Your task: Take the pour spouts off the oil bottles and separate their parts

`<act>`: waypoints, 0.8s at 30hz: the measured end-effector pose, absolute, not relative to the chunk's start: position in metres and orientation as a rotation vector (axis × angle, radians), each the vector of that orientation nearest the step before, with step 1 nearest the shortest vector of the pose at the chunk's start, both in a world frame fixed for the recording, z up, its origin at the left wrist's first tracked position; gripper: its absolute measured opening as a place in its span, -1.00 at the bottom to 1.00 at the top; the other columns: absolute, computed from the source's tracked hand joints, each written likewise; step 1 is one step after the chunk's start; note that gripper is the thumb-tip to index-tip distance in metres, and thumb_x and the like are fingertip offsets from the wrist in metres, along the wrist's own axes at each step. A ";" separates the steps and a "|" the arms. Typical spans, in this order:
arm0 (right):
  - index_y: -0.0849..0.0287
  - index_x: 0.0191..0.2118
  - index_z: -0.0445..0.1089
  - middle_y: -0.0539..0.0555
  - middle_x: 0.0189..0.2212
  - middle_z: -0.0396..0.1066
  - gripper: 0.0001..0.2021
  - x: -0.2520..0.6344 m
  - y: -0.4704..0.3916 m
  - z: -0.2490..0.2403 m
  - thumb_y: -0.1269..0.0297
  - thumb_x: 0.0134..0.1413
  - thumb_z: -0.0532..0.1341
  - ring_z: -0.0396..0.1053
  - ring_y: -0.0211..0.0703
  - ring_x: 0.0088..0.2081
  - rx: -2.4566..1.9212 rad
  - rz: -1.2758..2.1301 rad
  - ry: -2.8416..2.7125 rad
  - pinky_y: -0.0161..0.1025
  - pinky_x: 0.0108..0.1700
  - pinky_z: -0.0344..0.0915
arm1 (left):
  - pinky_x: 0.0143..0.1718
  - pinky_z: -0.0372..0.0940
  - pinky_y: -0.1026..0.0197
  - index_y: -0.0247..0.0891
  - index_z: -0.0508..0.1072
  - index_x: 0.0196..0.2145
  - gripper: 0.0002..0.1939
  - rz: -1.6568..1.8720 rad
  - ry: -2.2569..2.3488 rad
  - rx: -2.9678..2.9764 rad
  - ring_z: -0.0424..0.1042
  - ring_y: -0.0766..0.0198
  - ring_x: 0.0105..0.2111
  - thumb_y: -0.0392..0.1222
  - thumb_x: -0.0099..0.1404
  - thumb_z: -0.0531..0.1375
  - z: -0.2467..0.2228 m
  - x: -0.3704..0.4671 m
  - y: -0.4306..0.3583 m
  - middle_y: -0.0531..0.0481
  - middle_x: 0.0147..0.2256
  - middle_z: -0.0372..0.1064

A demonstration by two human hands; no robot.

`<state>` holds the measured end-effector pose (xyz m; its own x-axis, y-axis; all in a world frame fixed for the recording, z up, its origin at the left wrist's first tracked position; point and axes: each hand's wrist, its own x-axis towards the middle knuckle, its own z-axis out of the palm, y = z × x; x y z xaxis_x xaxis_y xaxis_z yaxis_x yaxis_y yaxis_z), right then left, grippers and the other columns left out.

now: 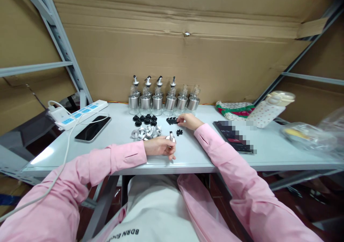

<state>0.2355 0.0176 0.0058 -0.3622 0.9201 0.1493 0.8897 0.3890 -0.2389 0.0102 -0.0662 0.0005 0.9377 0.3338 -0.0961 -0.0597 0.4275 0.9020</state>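
My left hand [160, 147] is closed around a silver pourer spout [171, 137], held upright near the table's front edge. Farther out, my right hand [189, 121] has its fingertips on a row of small black flip caps [171, 120]; whether one is pinched between them is hidden. Just below those caps is a little cluster of tiny black parts [179, 132]. Loose silver spout pieces [146, 132] are heaped left of my left hand, with black rubber stoppers [145, 119] behind them. Glass bottles with steel sleeves [157, 102] stand in rows at the back, several topped with spouts.
On the left lie a phone [93, 128] and a power strip [83, 113] with a white cable. To the right are a dark tablet-like device [233, 137], a patterned cloth [233, 109], a dotted bottle [266, 113] and a plastic bag [309, 138]. Cardboard [172, 55] walls the back.
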 end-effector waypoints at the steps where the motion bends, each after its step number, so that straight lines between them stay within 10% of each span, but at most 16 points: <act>1: 0.24 -0.35 0.45 0.02 -0.47 0.45 -0.90 0.236 0.018 0.006 0.43 -0.09 0.26 0.36 -0.26 -0.42 -1.599 0.163 -2.397 -0.37 -0.30 0.22 | -0.20 0.25 0.12 -0.31 0.20 -0.48 -0.73 0.251 0.277 1.104 0.36 0.37 -0.59 -0.13 0.07 0.23 0.001 0.010 -0.066 0.14 -0.60 0.25; 24: 0.26 -0.40 0.44 0.07 -0.44 0.43 -0.93 0.234 0.017 0.005 0.47 -0.05 0.21 0.34 -0.25 -0.40 -1.563 0.096 -2.409 -0.36 -0.27 0.21 | -0.21 0.26 0.14 -0.31 0.21 -0.48 -0.74 0.252 0.267 1.104 0.37 0.37 -0.59 -0.13 0.08 0.23 -0.001 0.010 -0.066 0.14 -0.59 0.26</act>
